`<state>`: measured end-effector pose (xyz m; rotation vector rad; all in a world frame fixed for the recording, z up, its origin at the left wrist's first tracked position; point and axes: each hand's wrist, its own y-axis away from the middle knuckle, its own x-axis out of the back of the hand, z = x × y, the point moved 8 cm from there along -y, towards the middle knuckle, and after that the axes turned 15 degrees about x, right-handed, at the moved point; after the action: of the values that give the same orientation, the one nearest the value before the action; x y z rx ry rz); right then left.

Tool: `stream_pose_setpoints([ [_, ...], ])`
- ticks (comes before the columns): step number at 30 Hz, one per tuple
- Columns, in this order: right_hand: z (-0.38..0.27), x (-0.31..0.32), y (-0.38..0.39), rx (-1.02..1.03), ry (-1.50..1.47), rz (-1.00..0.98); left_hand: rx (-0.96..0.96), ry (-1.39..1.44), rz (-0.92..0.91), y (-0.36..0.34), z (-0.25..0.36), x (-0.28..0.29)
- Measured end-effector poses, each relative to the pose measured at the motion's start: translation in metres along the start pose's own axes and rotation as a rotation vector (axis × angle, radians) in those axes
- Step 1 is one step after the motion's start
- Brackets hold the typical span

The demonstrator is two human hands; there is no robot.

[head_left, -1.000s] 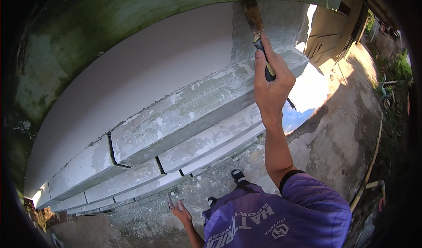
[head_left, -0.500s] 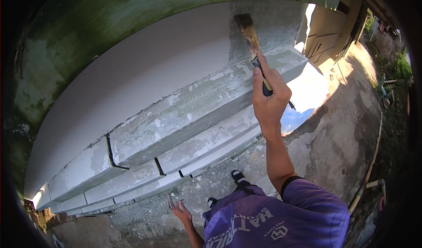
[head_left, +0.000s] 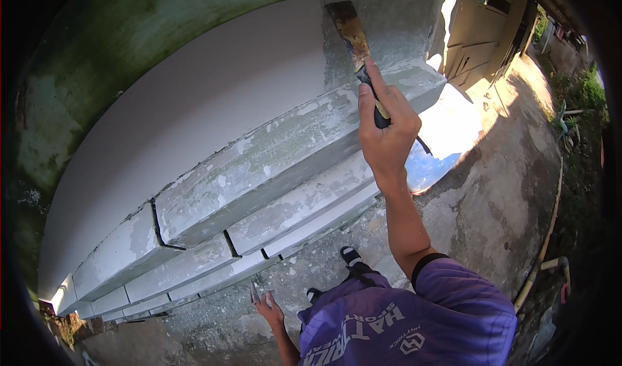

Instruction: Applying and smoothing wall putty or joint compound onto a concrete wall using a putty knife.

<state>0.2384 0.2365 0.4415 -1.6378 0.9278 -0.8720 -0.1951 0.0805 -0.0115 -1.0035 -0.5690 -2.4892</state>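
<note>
My right hand [head_left: 391, 129] is wrapped around the black and yellow handle of a scraper [head_left: 350, 32], index finger stretched along it. The scraper's brown-stained blade widens to a dark edge. That edge lies over the left border of a rough grey patch [head_left: 395, 25] on the white wall [head_left: 214, 87]; whether it touches cannot be made out. Below runs a stepped ledge [head_left: 278, 145] with flaking white and greenish-grey paint. Low down, my left hand [head_left: 269, 309] hangs beside my body with its fingers apart and greyish at the tips, holding nothing I can see.
A green, stained overhang [head_left: 162, 32] curves above the wall. Beside the ledge's right end stands a blue and white, sunlit object [head_left: 437, 162]. The concrete floor [head_left: 479, 217] under my sandalled feet reaches a pipe [head_left: 549, 230] and plants [head_left: 586, 97] on the right.
The right hand and scraper have shifted slightly up and to the left along the wall. My left hand has barely moved.
</note>
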Motion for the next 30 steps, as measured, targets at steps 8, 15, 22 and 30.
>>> stream_pose_setpoints([
  [8,-0.005,0.001,0.0,-0.001,0.009,0.019,0.02,0.008,0.105,-0.004,-0.043,-0.001],
  [15,-0.004,0.0,0.012,0.008,0.055,-0.031,-0.032,-0.017,0.134,-0.003,-0.033,0.006],
  [22,-0.004,0.0,0.019,0.064,0.05,0.001,-0.068,-0.005,0.053,-0.01,-0.025,0.002],
  [30,-0.007,-0.002,0.011,0.038,0.066,0.017,-0.131,0.079,0.071,-0.017,-0.026,-0.004],
])
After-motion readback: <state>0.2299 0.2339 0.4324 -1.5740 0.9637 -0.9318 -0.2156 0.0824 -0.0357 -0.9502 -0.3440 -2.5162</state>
